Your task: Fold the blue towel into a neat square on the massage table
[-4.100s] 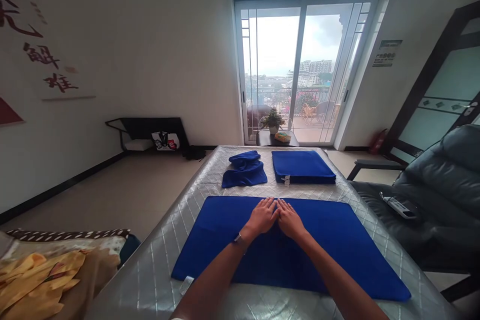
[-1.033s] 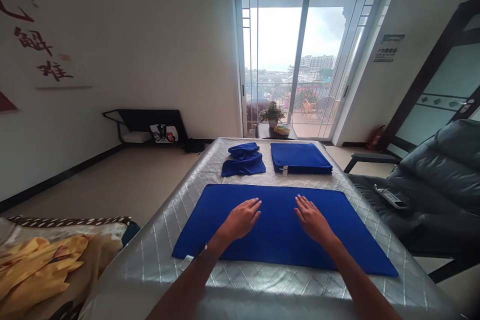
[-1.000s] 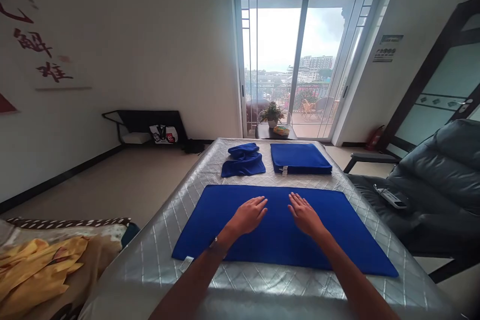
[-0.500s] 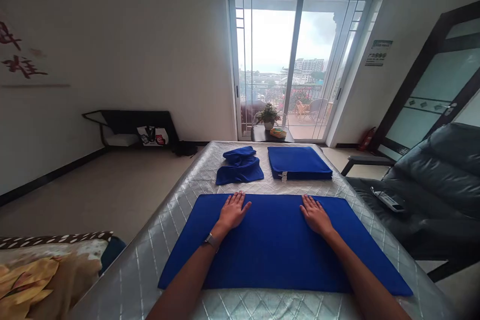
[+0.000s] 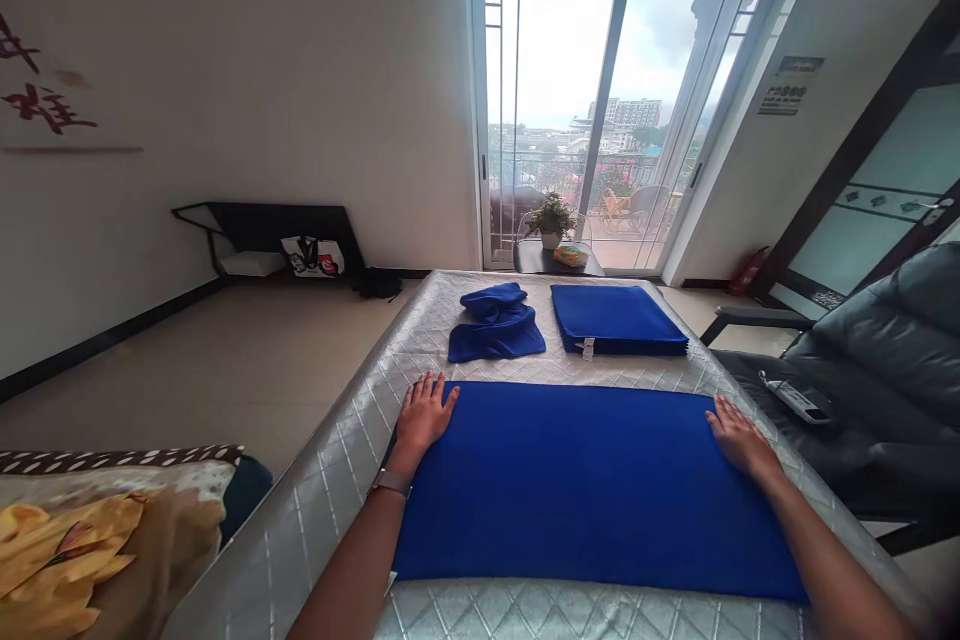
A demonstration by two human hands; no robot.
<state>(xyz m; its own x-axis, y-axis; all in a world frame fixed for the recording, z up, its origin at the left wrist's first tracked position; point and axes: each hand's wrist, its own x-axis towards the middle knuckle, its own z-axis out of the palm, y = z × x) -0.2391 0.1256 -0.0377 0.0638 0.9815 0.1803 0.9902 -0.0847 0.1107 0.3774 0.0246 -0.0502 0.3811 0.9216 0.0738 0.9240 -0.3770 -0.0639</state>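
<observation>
towel: large royal-blue rectangular cloth towel (image 5: 592, 490), flat on silver quilted padded surface (image 5: 330, 490), close to its near edge
long axis: left-right across the view, one short end under each hand
left hand (image 5: 424, 412): palm down, fingers splayed, gripping nothing; on towel's far-left corner, fingertips spill onto the quilting
right hand (image 5: 739, 438): palm down, fingers straight, gripping nothing; on far-right corner
relation: towel body lies between the hands, inward from each; both touch it, neither is nearer
beyond far edge: crumpled blue towel (image 5: 495, 323) beside neat stack of folded blue towels (image 5: 616, 318), well apart from both hands
right of surface: dark leather recliner (image 5: 877, 360)
</observation>
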